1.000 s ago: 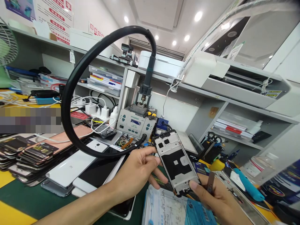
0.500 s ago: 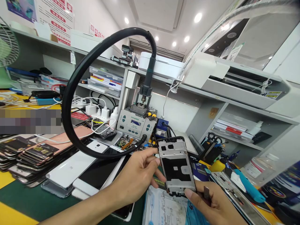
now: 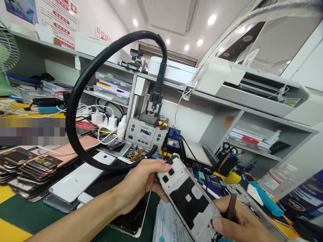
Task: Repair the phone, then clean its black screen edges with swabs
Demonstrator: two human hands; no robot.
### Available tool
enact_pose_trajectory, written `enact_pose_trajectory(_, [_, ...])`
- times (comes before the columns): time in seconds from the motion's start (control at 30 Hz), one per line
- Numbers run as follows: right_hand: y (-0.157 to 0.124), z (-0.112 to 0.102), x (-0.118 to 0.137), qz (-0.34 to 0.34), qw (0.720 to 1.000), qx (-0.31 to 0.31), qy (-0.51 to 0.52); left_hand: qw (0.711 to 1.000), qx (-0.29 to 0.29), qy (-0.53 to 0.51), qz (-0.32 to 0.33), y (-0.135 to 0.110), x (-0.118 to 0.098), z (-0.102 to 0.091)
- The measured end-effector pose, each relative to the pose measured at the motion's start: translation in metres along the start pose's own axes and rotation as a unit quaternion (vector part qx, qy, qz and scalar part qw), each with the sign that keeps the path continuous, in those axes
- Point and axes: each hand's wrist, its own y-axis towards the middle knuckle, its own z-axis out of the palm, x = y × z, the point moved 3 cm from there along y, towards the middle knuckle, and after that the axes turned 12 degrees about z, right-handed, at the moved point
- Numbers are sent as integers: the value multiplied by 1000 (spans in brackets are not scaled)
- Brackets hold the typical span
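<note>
Between my two hands is a phone frame (image 3: 188, 198), a silver mid-frame with a black patch in its centre, tilted and leaning down to the right. My left hand (image 3: 143, 183) grips its upper left corner, thumb on top and fingers beneath. At the lower right end, my right hand (image 3: 234, 218) holds it with the thumb on its face. A thin dark flat strip (image 3: 231, 206) sticks up from the right hand's fingers; its kind is unclear. Below the frame lies a white and blue printed packet or mat (image 3: 168, 223).
Several phones, including a white phone (image 3: 80, 176), lie at left beside stacked phone parts (image 3: 37, 164). A hot air station (image 3: 145, 132) stands behind, its black hose (image 3: 73, 97) looping high over the bench. At right are a blue-handled tool (image 3: 267, 198) and a clear bottle (image 3: 276, 179).
The phone frame has come nearer and lower and turned, its top end swinging left. My left hand, formerly beside its edge with fingers loose, now grips its upper corner.
</note>
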Motion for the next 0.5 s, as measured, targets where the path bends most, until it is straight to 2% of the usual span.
enact_pose_trajectory(0.1, [5,-13,-6,10,1000,24,10,997,27,12,-72,-1,6,0])
enact_pose_trajectory(0.2, [10,-25,-13,25,999,19,21,992,61,25,-111,-3,11,2])
enact_pose_trajectory(0.33, [11,-35,-15,18,1000,-7,14,985,86,69,-135,-5,13,2])
enact_pose_trajectory(0.5, [17,-40,0,-17,999,-45,6,978,105,112,-142,-6,21,2])
